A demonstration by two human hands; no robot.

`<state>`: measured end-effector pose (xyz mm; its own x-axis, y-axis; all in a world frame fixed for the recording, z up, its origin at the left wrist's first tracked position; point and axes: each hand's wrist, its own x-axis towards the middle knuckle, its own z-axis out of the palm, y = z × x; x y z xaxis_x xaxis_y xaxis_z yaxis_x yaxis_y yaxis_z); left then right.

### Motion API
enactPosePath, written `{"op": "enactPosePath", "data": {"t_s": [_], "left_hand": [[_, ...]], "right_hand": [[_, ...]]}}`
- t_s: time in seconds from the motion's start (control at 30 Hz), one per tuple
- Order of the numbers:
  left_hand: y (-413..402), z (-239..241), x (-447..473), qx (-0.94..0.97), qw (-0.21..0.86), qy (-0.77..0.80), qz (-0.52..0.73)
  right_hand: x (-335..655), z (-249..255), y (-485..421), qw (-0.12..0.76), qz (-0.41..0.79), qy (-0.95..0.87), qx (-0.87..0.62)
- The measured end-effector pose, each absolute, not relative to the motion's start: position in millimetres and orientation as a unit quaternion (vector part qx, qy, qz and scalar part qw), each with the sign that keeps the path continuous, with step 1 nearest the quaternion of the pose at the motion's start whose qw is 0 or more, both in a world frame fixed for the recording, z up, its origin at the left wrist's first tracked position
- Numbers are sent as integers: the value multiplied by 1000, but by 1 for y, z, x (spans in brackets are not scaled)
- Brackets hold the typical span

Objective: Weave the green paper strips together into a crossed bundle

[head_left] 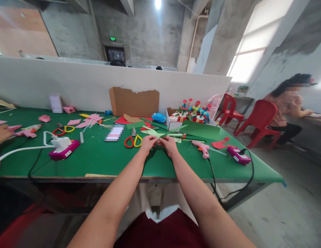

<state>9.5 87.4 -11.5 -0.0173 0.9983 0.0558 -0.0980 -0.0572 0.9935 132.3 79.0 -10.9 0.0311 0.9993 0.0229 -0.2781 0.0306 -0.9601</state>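
Observation:
My left hand [149,144] and my right hand [167,143] meet over the middle of the green table [119,163]. Both pinch light green paper strips [151,132], whose ends fan out beyond my fingers. Which strip sits in which hand, I cannot tell. Just left of my left hand lie scissors [133,139] with one red and one yellow handle. A darker green strip [177,129] stretches out to the upper right of my hands. To the right of my right hand, a pink glue gun [202,148] rests on the table, its cord hanging over the front edge.
Behind my hands, a white box [176,125] holds colourful paper crafts. Purple power strips [239,155] sit at both sides, with cables trailing. Pink paper pieces [88,120] and a phone [114,133] lie leftward. Another person's hand [1,137] is at the far left; a person sits at right.

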Motion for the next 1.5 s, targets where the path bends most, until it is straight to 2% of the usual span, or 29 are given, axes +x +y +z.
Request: {"op": "enactPosePath", "data": {"t_s": [0.23,0.67,0.83,1.0,1.07,1.17,1.3,1.4,1.5], "left_hand": [[84,-8,10,519,485,473,522],[90,-18,10,529,455,488,525],[91,-19,9,534,435,492,532],[95,-23,3,556,353,531,533],[96,-22,3,549,353,536,535],[93,-17,5,524,424,498,546],[88,-10,9,521,483,446,544],[84,-7,10,531,494,430,538],[82,-6,9,540,493,424,534]], "right_hand": [[135,-12,82,591,461,-438,-496],[157,-5,89,718,331,-376,-484],[164,-3,93,754,332,-331,-460],[172,0,97,790,339,-281,-427],[172,2,97,780,368,-291,-414],[165,2,95,745,462,-302,-374],[150,-3,89,626,609,-279,-399],[142,-7,83,554,643,-319,-422],[140,-8,81,547,643,-343,-412]]}}
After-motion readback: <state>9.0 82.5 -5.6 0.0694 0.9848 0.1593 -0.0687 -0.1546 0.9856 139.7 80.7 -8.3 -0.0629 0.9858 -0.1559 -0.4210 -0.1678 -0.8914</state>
